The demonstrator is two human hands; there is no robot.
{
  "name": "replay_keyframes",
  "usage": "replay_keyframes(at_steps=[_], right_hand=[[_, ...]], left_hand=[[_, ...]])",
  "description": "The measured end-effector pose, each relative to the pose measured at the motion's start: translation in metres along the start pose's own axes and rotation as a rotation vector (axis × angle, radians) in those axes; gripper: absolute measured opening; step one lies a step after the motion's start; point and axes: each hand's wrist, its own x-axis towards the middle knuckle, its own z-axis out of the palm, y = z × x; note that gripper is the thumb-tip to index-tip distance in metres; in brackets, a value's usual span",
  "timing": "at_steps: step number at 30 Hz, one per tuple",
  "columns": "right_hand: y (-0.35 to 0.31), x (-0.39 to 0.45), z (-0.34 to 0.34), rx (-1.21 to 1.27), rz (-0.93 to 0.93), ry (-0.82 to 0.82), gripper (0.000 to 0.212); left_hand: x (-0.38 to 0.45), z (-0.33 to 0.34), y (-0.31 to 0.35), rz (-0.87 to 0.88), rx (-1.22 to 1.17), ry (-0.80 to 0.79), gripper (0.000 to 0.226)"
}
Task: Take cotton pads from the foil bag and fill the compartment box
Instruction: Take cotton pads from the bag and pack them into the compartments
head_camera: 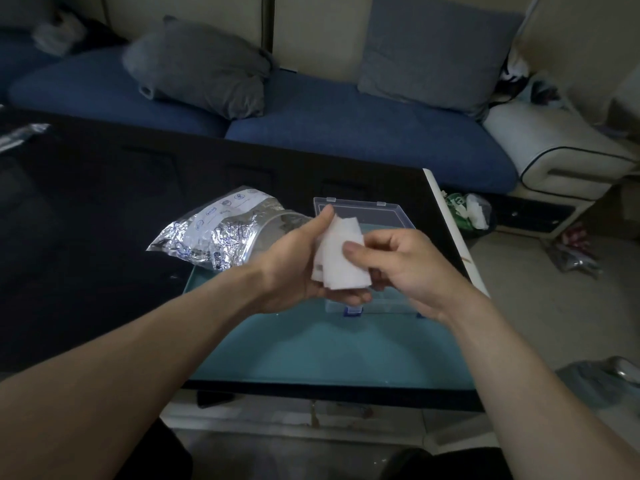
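Centrally, a small stack of white square cotton pads point(337, 258) is held between both hands above the clear plastic compartment box point(367, 216). The stack is cradled in the left hand point(294, 268), with its thumb raised along the far left edge of the pads and its fingers curled beneath them. The right hand point(405, 265) is closed on the near right part of the stack, its thumb pressed flat on the top pad and its fingers tucked underneath. The compartment box is seen resting open on a teal mat point(329, 344) spread over the near right part of the black glossy worktop point(86, 209); its transparent lid is laid back on the far side, and two blue latches are visible at its near edge. The compartments are largely hidden by the hands, so their contents cannot be told. To the left of the box, a crinkled silver foil bag point(221, 233) with blue printing is laid on its side, its open mouth turned toward the left hand and its near end overlapping the mat's far left corner. Beyond the worktop, a blue sofa point(346, 133) with two grey cushions point(201, 67) is seen. Bags and loose items are scattered on the floor point(536, 306) at the right.
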Motion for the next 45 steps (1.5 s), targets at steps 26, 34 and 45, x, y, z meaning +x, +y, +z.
replay_keyframes(at_steps=[26,34,45], right_hand=[[0.005,0.004,0.016,-0.605,-0.375,0.011,0.093],[0.009,0.008,0.019,-0.582,-0.362,0.015,0.081],[0.008,0.008,0.019,-0.712,-0.307,0.022,0.095]], left_hand=[[-0.005,-0.001,0.002,0.044,-0.144,0.045,0.018],[-0.001,0.004,-0.003,0.085,-0.149,0.046,0.032],[0.002,-0.003,-0.005,0.029,-0.121,-0.020,0.030]])
